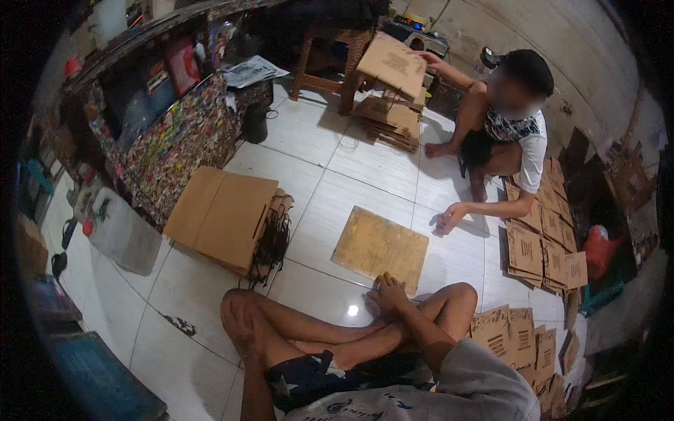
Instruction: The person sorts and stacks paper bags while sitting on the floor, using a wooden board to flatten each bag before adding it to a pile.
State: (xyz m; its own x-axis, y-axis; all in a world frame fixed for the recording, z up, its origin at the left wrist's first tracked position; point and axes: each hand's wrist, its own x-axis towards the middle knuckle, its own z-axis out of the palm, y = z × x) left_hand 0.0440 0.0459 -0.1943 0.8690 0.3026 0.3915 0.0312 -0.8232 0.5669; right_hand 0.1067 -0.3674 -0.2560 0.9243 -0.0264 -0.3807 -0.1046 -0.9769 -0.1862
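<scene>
Right hand (388, 291) curled at flat cardboard sheet's (380, 248) near edge — grip unclear, left hand (237, 324) cupped over knee

Board (380, 249): flat, square, yellowish-brown, surface mottled and worn. Lay flat on white tile floor, turned slightly askew to tile joints, directly ahead of crossed legs. Near edge sat just beside right hand (388, 293), fingertips at or touching that edge; contact unclear. Top bare, nothing resting on it.

A home workshop on a white tiled floor (316, 175): flattened cardboard sheets (221, 214) lie stacked in piles (390, 119), printed cartons (540, 245) spread along the floor's right edge, beside a cluttered counter (175, 140).
</scene>
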